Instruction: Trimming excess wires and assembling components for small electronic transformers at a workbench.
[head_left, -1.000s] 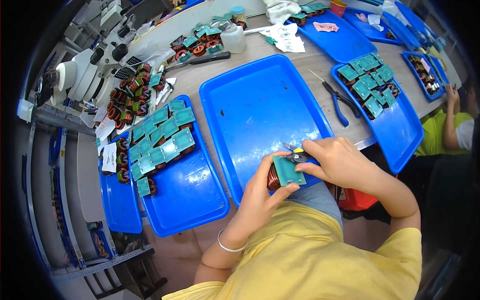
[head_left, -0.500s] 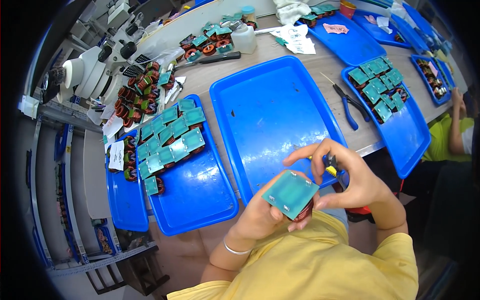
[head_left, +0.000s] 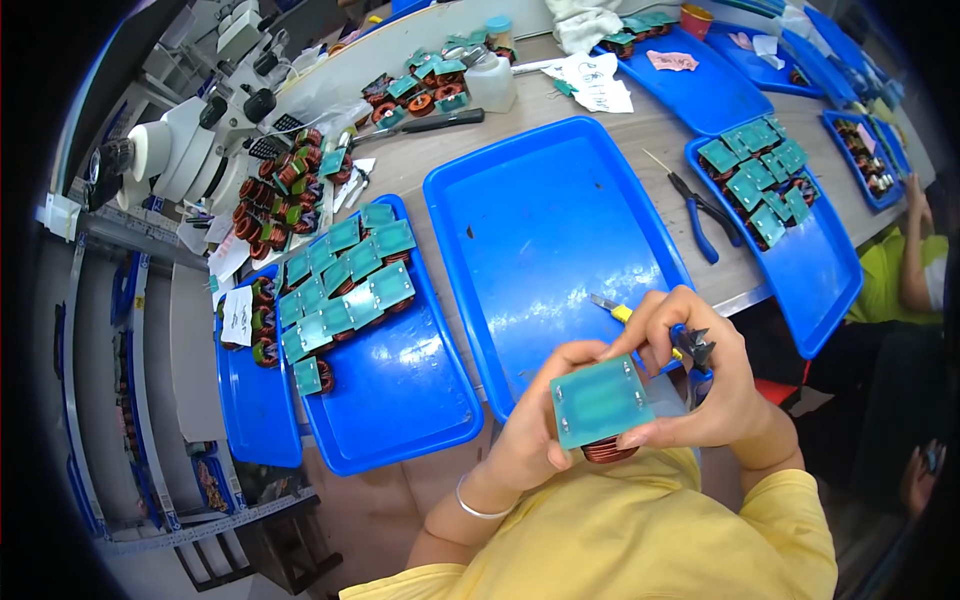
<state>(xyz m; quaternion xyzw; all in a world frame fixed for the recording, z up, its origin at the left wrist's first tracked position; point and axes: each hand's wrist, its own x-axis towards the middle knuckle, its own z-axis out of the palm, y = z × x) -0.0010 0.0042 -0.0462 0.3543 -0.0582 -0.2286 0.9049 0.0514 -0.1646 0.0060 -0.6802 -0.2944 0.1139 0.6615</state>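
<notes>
Closed in on the green board since the earlier frame: right hand, arched just off the edge then, now with thumb on the lower right corner. Turned squarer to the view as well, between both hands, just above the yellow shirt. Held from the left and far sides by the left hand, fingers wrapped round and grasping. Bent right fingers near the far right corner, contact there hard to tell; black-nosed cutters gripped in that same hand. To the left of the cutters and nearer the body: the board, nearly square, without a clear long axis, within reach of both hands alike. Smooth and glossy on top, with silvery solder points along two opposite edges; coppery coil showing underneath. Just beyond the fingers, a yellow knife, blade pointing up and left; cannot tell whether held or lying loose. Farther out, a blue tray, then blue-handled pliers on the tabletop.
</notes>
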